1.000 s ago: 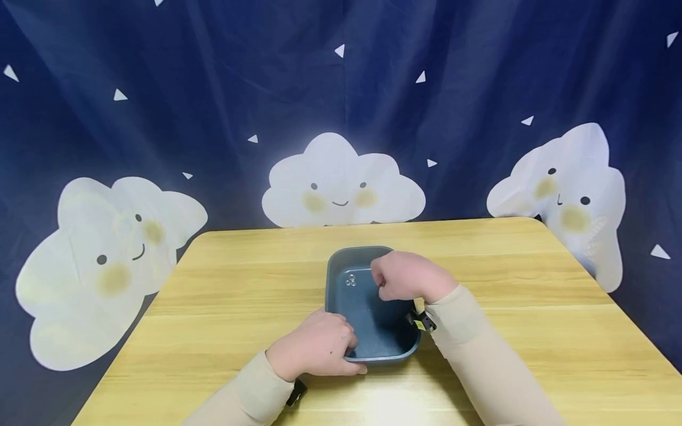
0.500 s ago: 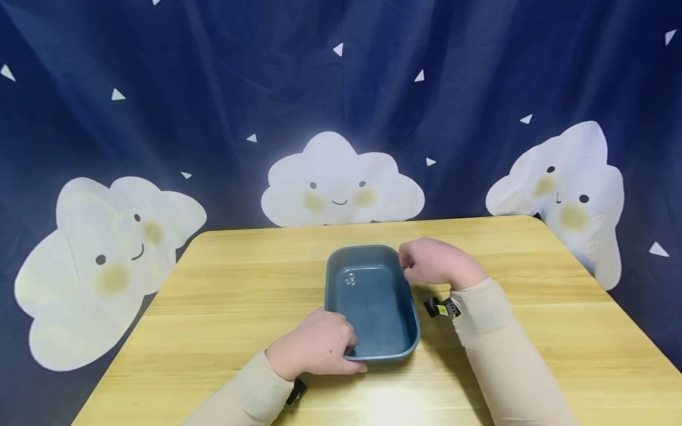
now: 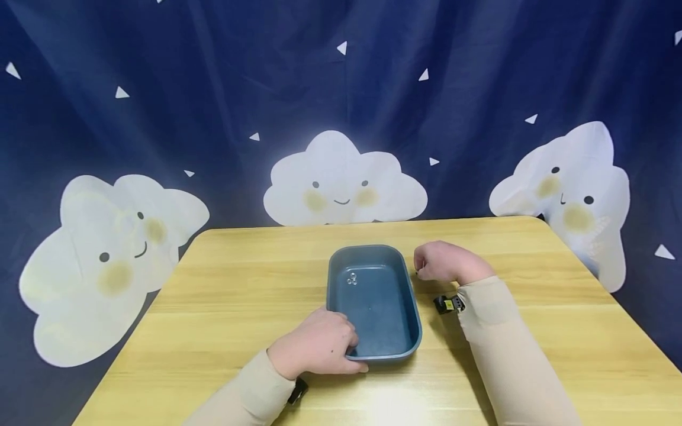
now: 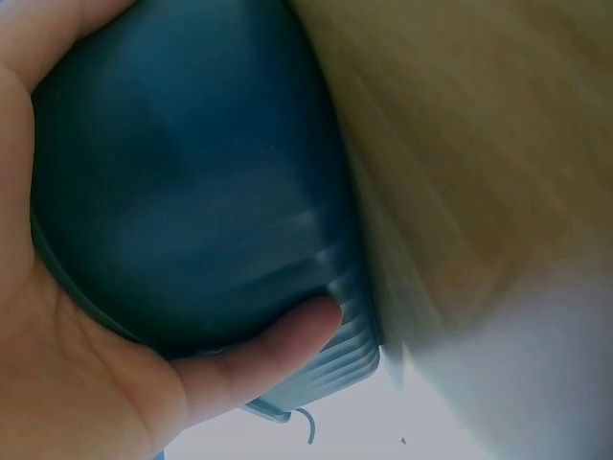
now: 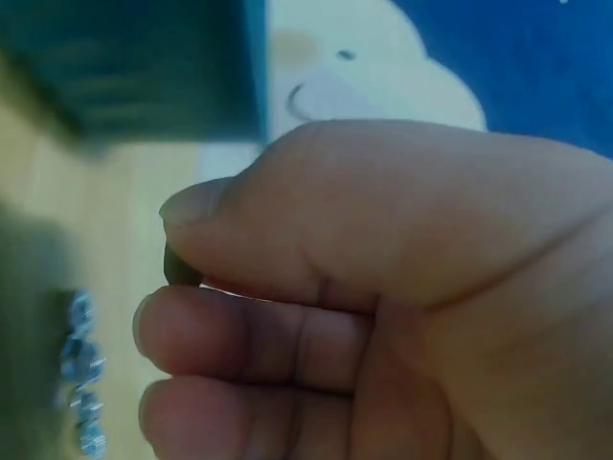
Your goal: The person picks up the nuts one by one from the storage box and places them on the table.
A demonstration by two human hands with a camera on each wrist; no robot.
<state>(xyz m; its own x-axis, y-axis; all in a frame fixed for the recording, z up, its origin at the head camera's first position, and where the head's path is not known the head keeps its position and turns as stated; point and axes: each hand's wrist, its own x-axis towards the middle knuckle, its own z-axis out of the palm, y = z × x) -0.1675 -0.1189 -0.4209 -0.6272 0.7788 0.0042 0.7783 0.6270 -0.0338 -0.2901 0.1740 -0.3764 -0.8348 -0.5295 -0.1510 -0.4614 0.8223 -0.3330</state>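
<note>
A dark blue-grey plastic tray [image 3: 373, 319] stands on the wooden table, with three small shiny metal rings [image 3: 352, 278] inside near its far left corner. My left hand [image 3: 317, 346] grips the tray's near left corner, thumb outside and fingers over the rim; in the left wrist view the thumb [image 4: 278, 350] lies along the tray's outer wall. Just right of the tray, low over the table, is my right hand [image 3: 447, 262]. Its thumb and fingertip pinch a small dark piece [image 5: 176, 268], mostly hidden. Several shiny metal nut-like pieces [image 5: 83, 359] lie below its fingertips.
The light wooden table [image 3: 245, 278] reaches out around the tray on all sides. Behind it hangs a dark blue curtain [image 3: 298, 71] with white smiling clouds. A small black wrist camera [image 3: 449, 304] sits under the right cuff.
My right hand has moved from over the tray's inside, across its right rim, to the table beside it. The left hand and the tray stay put.
</note>
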